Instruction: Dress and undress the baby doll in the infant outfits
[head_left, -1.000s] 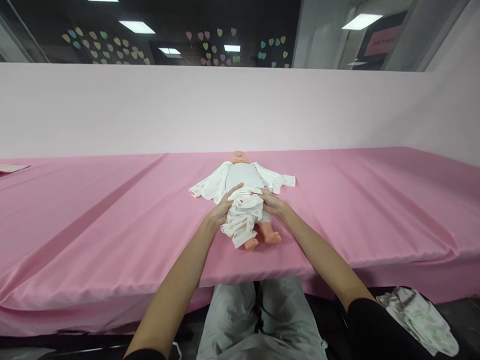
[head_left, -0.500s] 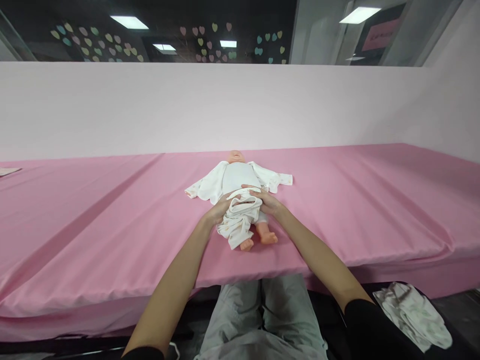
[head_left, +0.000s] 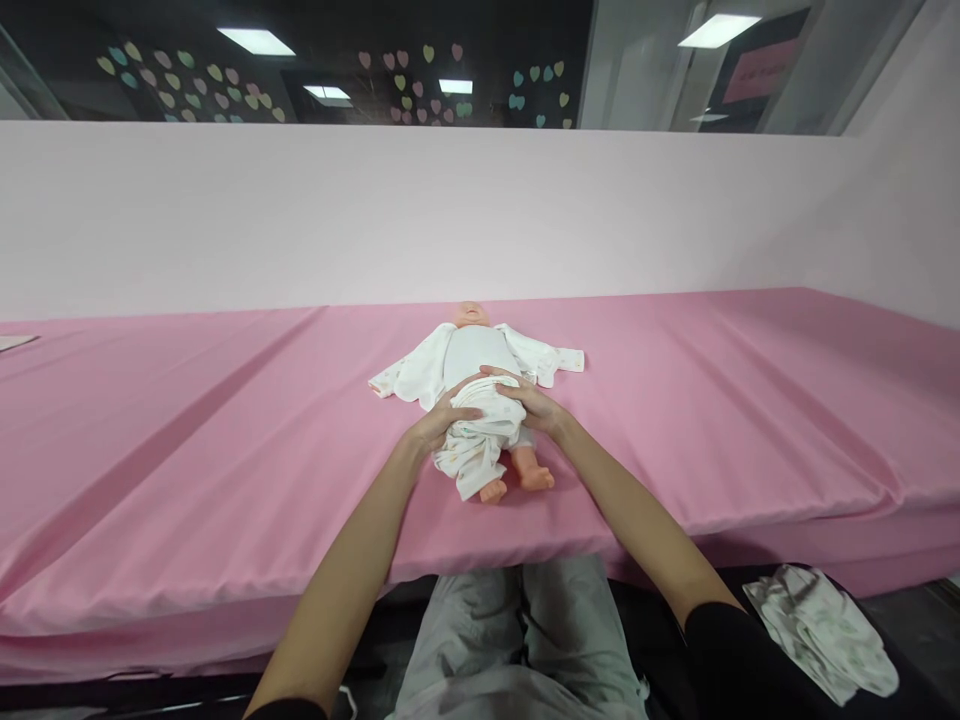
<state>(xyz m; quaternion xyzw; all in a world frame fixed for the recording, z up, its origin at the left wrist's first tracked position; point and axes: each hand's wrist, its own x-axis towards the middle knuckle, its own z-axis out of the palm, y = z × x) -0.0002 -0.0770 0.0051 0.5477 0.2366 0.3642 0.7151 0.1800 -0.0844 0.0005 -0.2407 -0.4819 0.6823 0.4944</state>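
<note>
Both hands grip the bunched baby trousers [head_left: 480, 440] at the waist of the baby doll [head_left: 480, 350], lying mid-worktop [head_left: 225, 420]: left hand [head_left: 442, 422], right hand [head_left: 529, 405]. An uneven tug could snag the cloth or drag the doll nearward.

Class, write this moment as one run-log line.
left hand: on doll trousers | right hand: on trousers waist | doll: on its back, pink table | spare cloth: lower right
</note>
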